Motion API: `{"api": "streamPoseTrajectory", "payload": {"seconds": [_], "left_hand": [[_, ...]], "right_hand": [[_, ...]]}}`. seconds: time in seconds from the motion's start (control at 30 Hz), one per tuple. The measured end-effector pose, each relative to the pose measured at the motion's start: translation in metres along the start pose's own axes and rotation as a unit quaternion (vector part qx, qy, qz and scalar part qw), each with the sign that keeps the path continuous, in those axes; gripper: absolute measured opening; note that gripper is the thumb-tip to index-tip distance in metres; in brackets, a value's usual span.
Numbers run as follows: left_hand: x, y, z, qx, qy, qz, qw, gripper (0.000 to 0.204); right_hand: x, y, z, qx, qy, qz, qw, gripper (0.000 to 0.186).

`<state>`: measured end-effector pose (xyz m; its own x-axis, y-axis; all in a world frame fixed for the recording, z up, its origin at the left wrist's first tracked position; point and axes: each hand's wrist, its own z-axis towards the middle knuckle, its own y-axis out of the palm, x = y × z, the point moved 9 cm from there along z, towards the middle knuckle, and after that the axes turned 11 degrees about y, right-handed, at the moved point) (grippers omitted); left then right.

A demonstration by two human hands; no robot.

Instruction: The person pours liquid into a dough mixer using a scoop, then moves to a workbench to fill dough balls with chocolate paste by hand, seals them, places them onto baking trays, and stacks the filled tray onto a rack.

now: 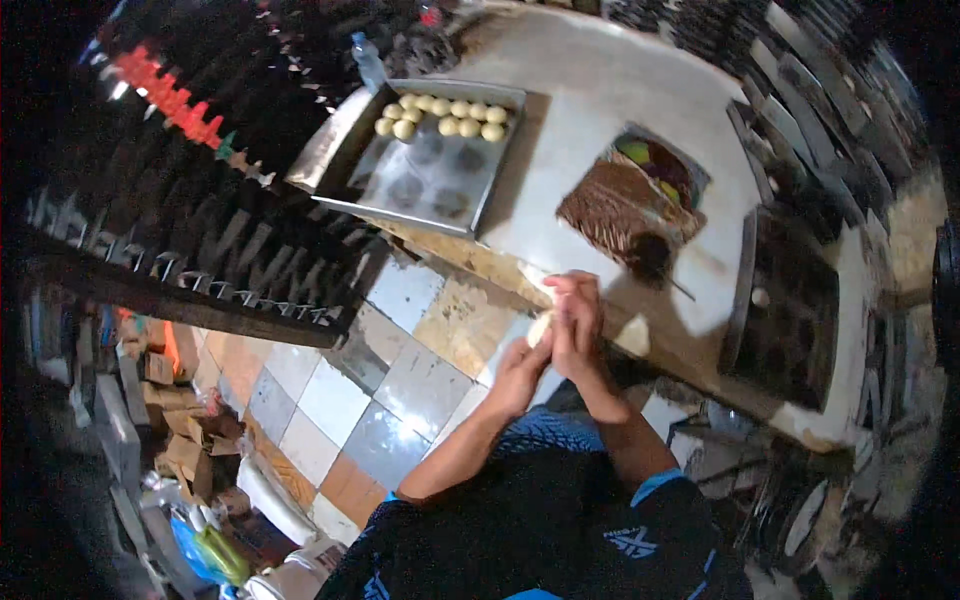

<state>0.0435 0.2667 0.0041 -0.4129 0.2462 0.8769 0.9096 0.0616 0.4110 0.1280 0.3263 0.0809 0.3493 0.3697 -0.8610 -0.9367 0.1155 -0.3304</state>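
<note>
In front of my body, at the near edge of the table, my two hands are pressed together around a piece of pale dough (540,329). My left hand (522,368) cups it from the left and below. Against it from the right lies my right hand (577,330), its fingers together and partly covering the dough. Just right of my hands, another pale dough piece (633,336) lies on the table edge. Beyond them sits a brown mass of soft, ridged filling (602,203) on a plastic wrapper, with a thin-handled tool (680,289) beside it.
A square metal tray (478,205) at the far left of the table (580,70) holds several round dough balls (468,128). A dark tray (785,345) with one small pale ball lies at right. A plastic bottle (368,62) stands behind the metal tray. Boxes (185,455) and bags lie on the tiled floor.
</note>
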Motion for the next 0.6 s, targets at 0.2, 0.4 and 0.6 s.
{"api": "streamPoseTrajectory", "payload": {"seconds": [0.2,0.4,0.6], "left_hand": [[-0.035,-0.009,0.005,-0.034,-0.093,-0.312,0.945,0.039],[-0.009,-0.022,0.055,-0.104,-0.018,-0.194,0.975,0.055],[0.013,-0.046,0.096,-0.004,0.008,-0.102,0.995,0.047]], "right_hand": [[0.109,-0.026,-0.017,-0.141,0.191,-0.101,0.966,0.026],[0.245,-0.149,0.024,-0.052,0.259,-0.493,0.829,0.041],[0.235,-0.114,0.053,-0.217,0.117,-0.492,0.835,0.042]]}}
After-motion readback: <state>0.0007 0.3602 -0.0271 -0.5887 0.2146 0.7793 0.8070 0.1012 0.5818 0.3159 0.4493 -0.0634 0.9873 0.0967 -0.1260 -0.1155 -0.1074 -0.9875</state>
